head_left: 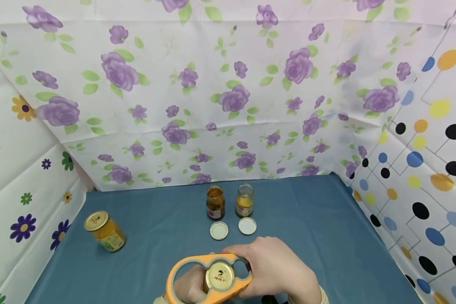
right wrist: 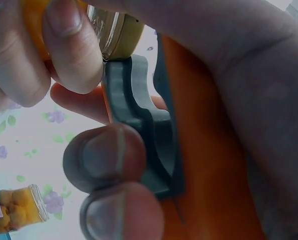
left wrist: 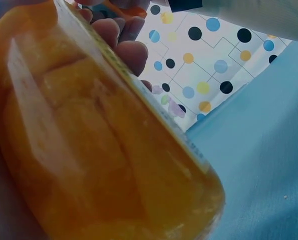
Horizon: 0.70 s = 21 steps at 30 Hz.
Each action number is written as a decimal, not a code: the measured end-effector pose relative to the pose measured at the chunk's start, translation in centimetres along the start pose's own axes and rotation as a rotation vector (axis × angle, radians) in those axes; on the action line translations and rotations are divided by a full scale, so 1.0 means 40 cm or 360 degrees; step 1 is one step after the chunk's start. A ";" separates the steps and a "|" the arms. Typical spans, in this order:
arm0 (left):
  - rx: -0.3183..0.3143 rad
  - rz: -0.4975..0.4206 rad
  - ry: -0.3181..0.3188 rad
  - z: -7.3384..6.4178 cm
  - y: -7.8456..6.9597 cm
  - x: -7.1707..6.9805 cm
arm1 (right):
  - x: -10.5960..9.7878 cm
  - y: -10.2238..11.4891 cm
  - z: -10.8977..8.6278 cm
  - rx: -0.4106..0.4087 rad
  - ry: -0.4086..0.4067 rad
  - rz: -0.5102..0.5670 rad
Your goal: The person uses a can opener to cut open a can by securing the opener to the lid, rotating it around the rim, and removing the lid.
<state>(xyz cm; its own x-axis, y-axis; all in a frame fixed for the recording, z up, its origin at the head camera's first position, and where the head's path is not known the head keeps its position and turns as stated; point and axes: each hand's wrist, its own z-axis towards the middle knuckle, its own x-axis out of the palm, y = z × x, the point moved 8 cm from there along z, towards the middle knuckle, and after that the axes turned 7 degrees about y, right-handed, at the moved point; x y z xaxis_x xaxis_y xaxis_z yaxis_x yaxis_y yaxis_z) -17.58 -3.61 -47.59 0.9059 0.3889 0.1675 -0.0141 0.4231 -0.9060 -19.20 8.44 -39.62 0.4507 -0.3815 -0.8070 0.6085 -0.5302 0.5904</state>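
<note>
In the head view my right hand (head_left: 275, 266) grips the right end of an orange and grey jar opener (head_left: 175, 276). Its ring surrounds the gold lid (head_left: 220, 275) of a jar. My left hand (head_left: 190, 285), partly hidden behind the opener, holds that jar from below. Close up in the left wrist view, the glass jar (left wrist: 103, 135) shows orange fruit pieces inside and a label along one side. In the right wrist view, fingertips (right wrist: 106, 152) of my right hand curl over the opener's grey inner edge, beside the gold lid.
Two uncapped jars, one brown (head_left: 215, 203) and one yellow (head_left: 245, 201), stand at the back of the blue table (head_left: 156, 228). Two lids (head_left: 218, 230) lie in front of them. A capped jar of yellow fruit (head_left: 106, 232) stands at left. Patterned cloths surround the table.
</note>
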 end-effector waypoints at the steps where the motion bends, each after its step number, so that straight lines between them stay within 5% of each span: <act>1: -0.0006 -0.0022 0.0002 -0.001 0.001 0.002 | 0.001 0.000 -0.001 -0.0004 -0.0001 0.0002; 4: -0.0031 -0.0057 0.0002 -0.006 0.002 0.004 | 0.002 0.000 -0.001 -0.0018 -0.0002 0.0014; 9: -0.0209 -0.0009 -0.0080 -0.030 0.010 -0.008 | 0.004 0.007 0.003 -0.0052 0.0002 0.0029; 15: -0.0201 -0.0344 0.0036 -0.056 0.022 -0.004 | 0.009 0.009 0.009 -0.0035 0.0018 0.0030; 21: -0.0306 -0.0208 -0.0002 -0.059 0.022 -0.020 | 0.007 0.014 0.014 -0.0044 0.0009 -0.0001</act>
<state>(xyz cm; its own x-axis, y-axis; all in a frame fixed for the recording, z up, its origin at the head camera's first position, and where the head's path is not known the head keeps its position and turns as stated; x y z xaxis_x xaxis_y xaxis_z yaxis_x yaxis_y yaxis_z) -17.32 -5.49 -49.44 0.8942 0.3421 0.2885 0.1841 0.3064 -0.9339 -19.10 7.61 -39.53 0.4538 -0.3770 -0.8074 0.6266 -0.5093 0.5899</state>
